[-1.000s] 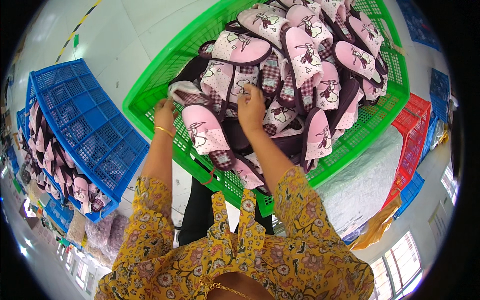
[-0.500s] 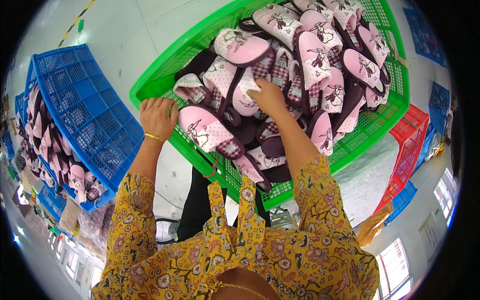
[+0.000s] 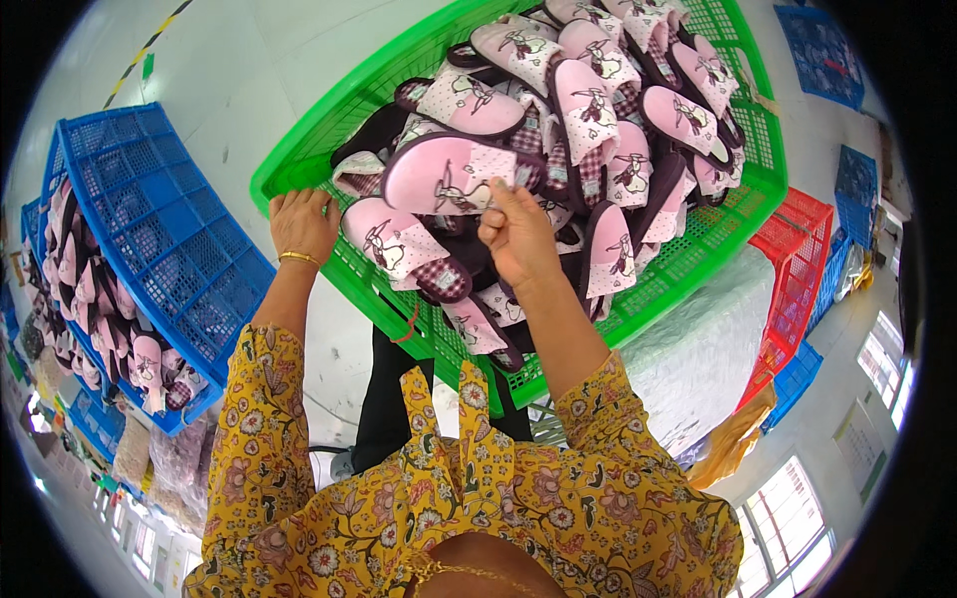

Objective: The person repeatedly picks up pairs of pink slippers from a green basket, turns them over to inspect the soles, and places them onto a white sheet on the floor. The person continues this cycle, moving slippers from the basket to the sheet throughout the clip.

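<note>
A large green plastic basket stands before me, heaped with pink slippers that have dark soles, checked insoles and a cartoon figure on the upper. My right hand is closed on the edge of one pink slipper, raised over the pile with its toe to the left. Over the basket's near left rim curl the fingers of my left hand; their tips are partly hidden. Just right of that hand, another pink slipper rests on the heap beneath the held one.
To the left, a blue crate leans beside more slippers. At the right stand a red crate and a pale wrapped block. Further blue crates lie at the far right.
My right hand has drawn a slipper up out of the pile and turned it so its printed upper shows. My left hand stays on the basket rim.
</note>
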Motion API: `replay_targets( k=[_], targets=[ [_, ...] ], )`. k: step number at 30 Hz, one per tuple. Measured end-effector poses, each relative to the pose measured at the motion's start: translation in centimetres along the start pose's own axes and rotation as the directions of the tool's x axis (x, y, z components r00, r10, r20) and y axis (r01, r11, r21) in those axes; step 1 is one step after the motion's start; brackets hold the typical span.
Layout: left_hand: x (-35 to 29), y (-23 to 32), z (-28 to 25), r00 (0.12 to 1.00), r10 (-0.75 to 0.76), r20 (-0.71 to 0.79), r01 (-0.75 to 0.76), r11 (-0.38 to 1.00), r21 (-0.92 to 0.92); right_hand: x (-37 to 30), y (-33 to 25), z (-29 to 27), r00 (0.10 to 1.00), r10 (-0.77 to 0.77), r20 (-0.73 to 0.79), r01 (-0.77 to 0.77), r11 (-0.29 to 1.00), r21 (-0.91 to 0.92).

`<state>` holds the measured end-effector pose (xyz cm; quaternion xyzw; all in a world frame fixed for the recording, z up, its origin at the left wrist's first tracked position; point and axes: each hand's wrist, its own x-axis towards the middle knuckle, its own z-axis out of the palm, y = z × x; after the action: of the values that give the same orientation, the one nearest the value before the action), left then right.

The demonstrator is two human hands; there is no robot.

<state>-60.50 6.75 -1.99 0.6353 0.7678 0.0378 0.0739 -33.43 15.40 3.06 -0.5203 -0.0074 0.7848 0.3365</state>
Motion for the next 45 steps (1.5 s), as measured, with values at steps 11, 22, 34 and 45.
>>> replay_targets(
  k=[11, 22, 34, 45],
  targets=[
    [-0.3, 0.3, 0.7, 0.999, 0.026, 0.035, -0.03, 0.994, 0.107, -6.7, 2.2, -1.2, 0.995, 0.065, -0.078, -0.044, 0.968, 0.247],
    [0.2, 0.2, 0.8, 0.998, 0.006, 0.058, -0.012, 0.994, 0.107, -4.1, 7.0, -5.6, 0.932, 0.236, -0.276, -0.256, 0.966, -0.041],
    [0.0, -0.1, 0.8, 1.0, 0.005, -0.024, -0.004, 1.0, 0.028, 4.5, -1.0, -7.9, 0.698, -0.579, 0.421, 0.478, -0.061, -0.876],
    [0.1, -0.4, 0.4, 1.0, -0.005, -0.019, 0.005, 1.0, 0.022, 13.0, 7.1, -11.1, 0.819, -0.482, -0.312, -0.199, 0.271, -0.942]
  ],
)
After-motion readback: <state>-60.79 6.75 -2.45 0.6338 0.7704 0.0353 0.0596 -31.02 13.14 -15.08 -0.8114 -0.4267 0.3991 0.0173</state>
